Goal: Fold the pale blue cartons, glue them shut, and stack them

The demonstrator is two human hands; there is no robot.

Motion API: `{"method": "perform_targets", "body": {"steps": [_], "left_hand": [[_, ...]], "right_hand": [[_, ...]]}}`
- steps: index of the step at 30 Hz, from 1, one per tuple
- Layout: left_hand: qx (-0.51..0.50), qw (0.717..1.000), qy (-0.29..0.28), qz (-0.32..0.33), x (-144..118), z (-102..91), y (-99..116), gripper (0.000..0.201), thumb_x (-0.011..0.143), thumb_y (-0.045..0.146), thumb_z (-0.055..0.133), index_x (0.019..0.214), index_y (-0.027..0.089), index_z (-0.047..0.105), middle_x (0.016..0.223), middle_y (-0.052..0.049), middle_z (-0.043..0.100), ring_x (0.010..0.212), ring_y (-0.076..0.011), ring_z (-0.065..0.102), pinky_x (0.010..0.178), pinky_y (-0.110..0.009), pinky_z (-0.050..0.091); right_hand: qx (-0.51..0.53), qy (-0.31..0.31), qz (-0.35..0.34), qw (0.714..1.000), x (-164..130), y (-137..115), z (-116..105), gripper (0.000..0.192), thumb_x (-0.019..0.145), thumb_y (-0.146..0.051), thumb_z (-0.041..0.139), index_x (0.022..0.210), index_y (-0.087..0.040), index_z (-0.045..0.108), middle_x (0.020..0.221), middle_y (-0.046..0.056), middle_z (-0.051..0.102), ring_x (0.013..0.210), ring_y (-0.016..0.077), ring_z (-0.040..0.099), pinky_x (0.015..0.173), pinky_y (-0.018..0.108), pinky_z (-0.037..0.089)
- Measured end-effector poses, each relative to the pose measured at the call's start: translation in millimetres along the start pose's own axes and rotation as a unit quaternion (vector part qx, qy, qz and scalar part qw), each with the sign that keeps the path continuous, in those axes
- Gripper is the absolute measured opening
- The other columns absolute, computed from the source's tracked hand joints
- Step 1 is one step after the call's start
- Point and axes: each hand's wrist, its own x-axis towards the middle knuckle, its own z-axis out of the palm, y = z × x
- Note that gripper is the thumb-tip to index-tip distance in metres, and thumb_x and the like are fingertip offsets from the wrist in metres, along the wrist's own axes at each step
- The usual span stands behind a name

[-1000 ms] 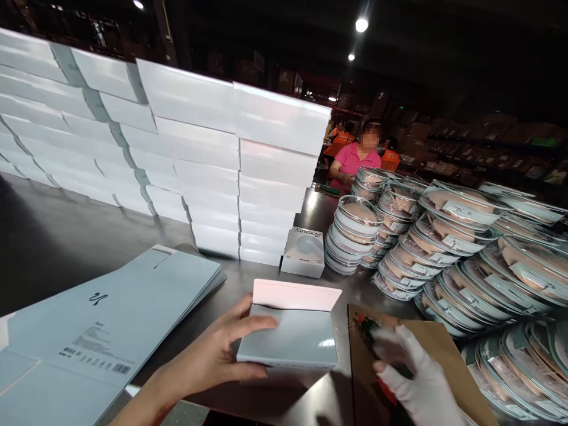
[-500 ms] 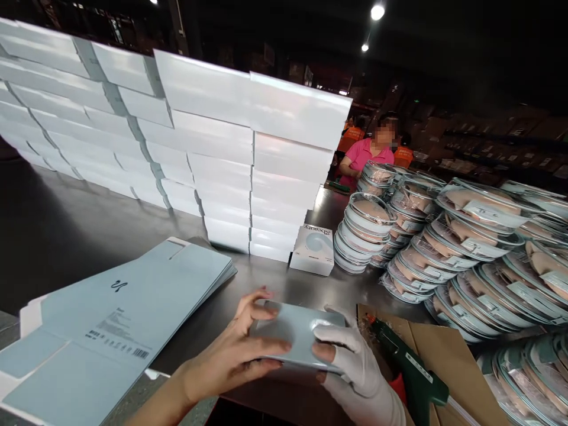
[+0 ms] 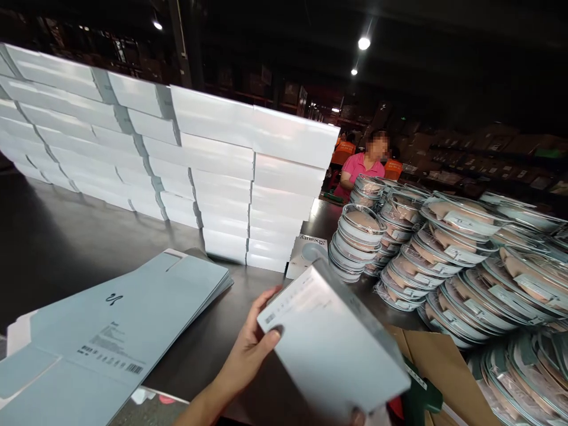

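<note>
My left hand (image 3: 247, 356) grips the near left corner of a closed pale blue box (image 3: 331, 340), thumb on its top face. The box is lifted off the dark table (image 3: 66, 242) and tilted, with its far end higher. My right hand (image 3: 360, 418), in a white glove, is almost all hidden under the box's lower right end; only a sliver shows at the frame's bottom edge, against the box. A green glue gun (image 3: 418, 393) lies just right of the box on a brown cardboard sheet (image 3: 448, 361).
A pile of flat pale blue carton blanks (image 3: 124, 325) lies at the left. Behind stands a wall of stacked white boxes (image 3: 213, 171), with a small printed box (image 3: 304, 248) at its foot. Several stacks of round clear-lidded packs (image 3: 444, 254) fill the right. A person in pink (image 3: 361, 165) sits beyond.
The box's flap was folded shut and pressed down by both hands. The box has since been lifted off the table and tilted. The glue gun was set down on the cardboard.
</note>
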Motion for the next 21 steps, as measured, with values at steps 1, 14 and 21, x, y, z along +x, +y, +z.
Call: {"method": "perform_targets", "body": {"steps": [1,14,21], "left_hand": [[0.008,1.000,-0.008,-0.006,3,0.4,3,0.066,0.091,0.065,0.064,0.143,0.027,0.049,0.151,-0.016,0.059,0.134,-0.0325,0.063,0.103,-0.044,0.058],[0.227,0.942,0.238,-0.063,46,-161.5,75,0.060,0.071,0.067,0.068,0.117,0.029,0.057,0.146,-0.012,0.059,0.135,-0.0471,0.056,0.111,-0.061,0.046],[0.294,0.918,0.241,-0.116,72,-194.4,80,0.061,0.066,0.069,0.069,0.111,0.029,0.062,0.141,-0.010,0.066,0.130,-0.0515,0.059,0.101,-0.059,0.053]], "right_hand": [[0.016,0.020,0.011,1.000,6,-2,-4,0.050,0.099,-0.056,0.057,0.134,-0.020,0.061,0.130,0.012,0.068,0.117,0.0284,0.067,0.100,0.054,0.056],[-0.214,0.131,-0.045,0.967,145,33,-23,0.053,0.064,-0.045,0.083,0.108,-0.022,0.063,0.102,0.012,0.079,0.090,0.0323,0.075,0.087,0.051,0.063],[-0.383,0.040,-0.176,0.906,162,55,-10,0.050,0.082,-0.026,0.065,0.131,-0.013,0.063,0.141,0.023,0.064,0.135,0.0408,0.058,0.108,0.059,0.051]]}}
